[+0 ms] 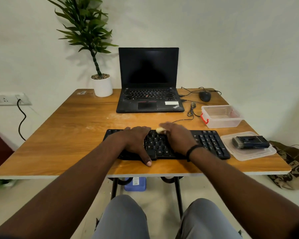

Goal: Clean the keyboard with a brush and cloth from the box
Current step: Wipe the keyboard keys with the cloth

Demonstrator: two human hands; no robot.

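Two hands on one black keyboard [209, 144], lying at the near middle of the wooden table [67, 131].

Item 1, left hand [136, 140]: laid flat over the left-centre keys, fingers spread, thumb hooked over the near edge and touching the table. Judged role: steadying. Advice: press down evenly so the board does not slide under the wiping strokes.

Item 2, right hand [176, 137]: over the centre keys, fingers bent round a small pale yellowish wad, judged to be the cloth [160, 130], at the far key row. Advice: wipe row by row, short strokes, light pressure; then shift the bracing hand so its covered keys get done.

Item 3, clear box [221, 116], red latch: far right, open, seemingly emptied.

Item 4, lid [248, 152]: near right, just beside the keyboard, bearing a dark brush-like tool [250, 142].

Not determinable: the cloth's full size, mostly hidden under the fingers and blurred; keys beneath both palms; exact grip of the right fingertips; the tool's form.
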